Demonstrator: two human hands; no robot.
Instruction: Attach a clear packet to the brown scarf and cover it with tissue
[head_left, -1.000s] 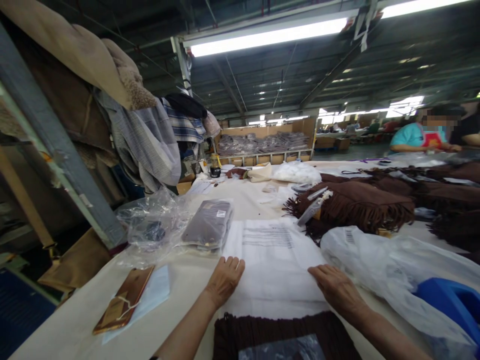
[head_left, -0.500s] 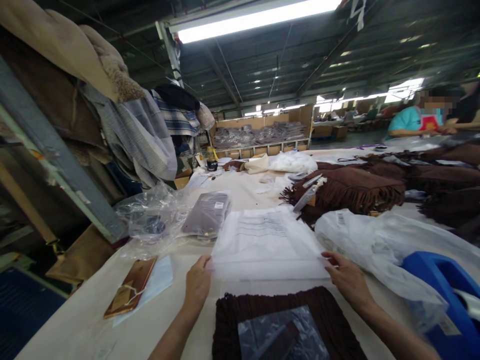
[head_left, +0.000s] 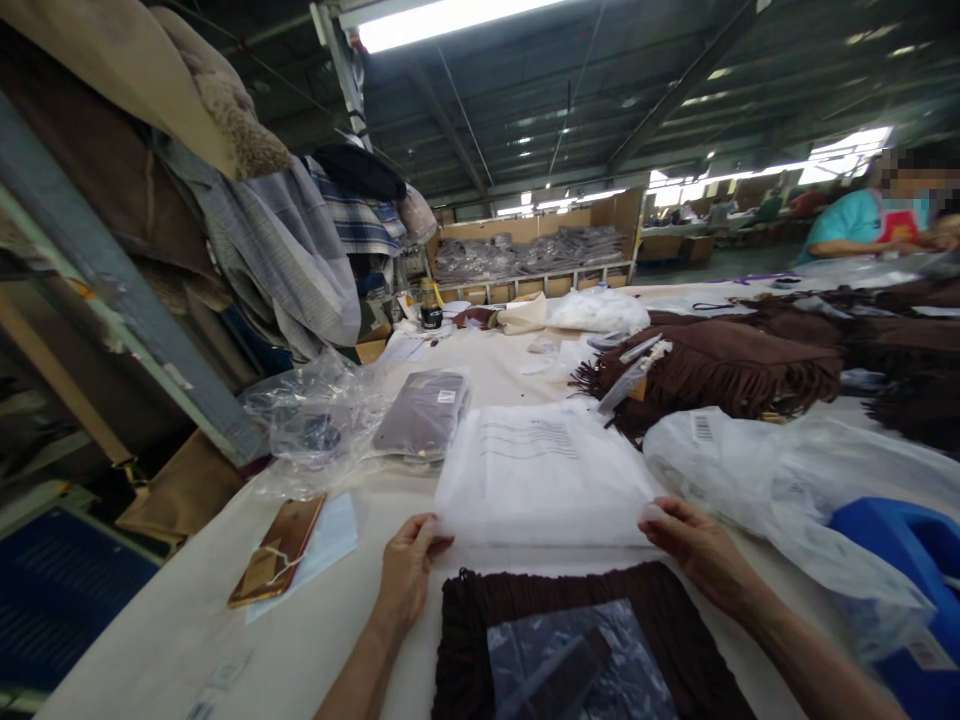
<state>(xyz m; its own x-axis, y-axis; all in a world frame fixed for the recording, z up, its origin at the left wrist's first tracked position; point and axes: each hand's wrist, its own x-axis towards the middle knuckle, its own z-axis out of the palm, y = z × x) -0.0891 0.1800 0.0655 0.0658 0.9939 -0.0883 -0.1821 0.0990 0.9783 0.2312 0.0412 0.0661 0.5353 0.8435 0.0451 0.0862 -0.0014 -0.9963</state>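
A white translucent plastic bag [head_left: 540, 475] with printed lines lies flat on the table. My left hand [head_left: 411, 560] pinches its near left corner, and my right hand [head_left: 690, 550] pinches the near right corner, so the near edge is stretched between them. Just below that edge lies a dark brown fringed fabric item [head_left: 465, 640], with a clear plastic packet [head_left: 577, 665] on top of it holding a dark strip. What the white bag contains, if anything, I cannot make out.
Left of the bag are a grey item in clear plastic [head_left: 424, 415], crumpled clear plastic [head_left: 315, 430] and a phone [head_left: 277, 555] on light blue paper. To the right are loose plastic [head_left: 750, 480], a blue container [head_left: 900, 560] and brown fringed goods [head_left: 750, 365]. A co-worker [head_left: 862, 220] sits beyond.
My view has shifted slightly, so the scene sits a little differently in the picture. Both hands still pinch the bag's near corners; the left thumb now lies over the edge.
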